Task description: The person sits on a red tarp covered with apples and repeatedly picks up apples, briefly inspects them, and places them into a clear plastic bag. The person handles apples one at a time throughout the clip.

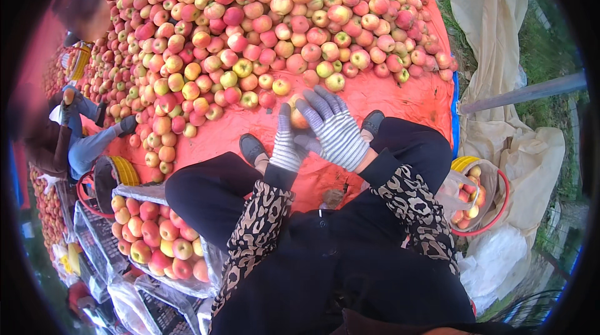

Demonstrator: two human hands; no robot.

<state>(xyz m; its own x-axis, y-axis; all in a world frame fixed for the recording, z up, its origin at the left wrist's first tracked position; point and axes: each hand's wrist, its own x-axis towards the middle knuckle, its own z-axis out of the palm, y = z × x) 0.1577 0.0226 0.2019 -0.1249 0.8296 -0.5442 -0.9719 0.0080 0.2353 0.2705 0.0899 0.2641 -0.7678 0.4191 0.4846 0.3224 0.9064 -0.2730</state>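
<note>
A yellow-red apple (296, 110) is held between my two hands, in front of my body and just short of the big apple pile (262, 29). My left hand (287, 146), in a striped grey and white glove, closes on the apple's near left side. From the right, my right hand (334, 127), gloved the same way, lays its bent fingers over the apple. Part of the fruit is hidden behind the gloved fingers.
Red sheeting (381, 100) lies under the pile. To my left stands a plastic-lined crate of apples (164, 238); to my right, a bucket with a red rim (494, 200) holds several apples. A metal pole (525, 92) juts in at right. Other people sit at far left.
</note>
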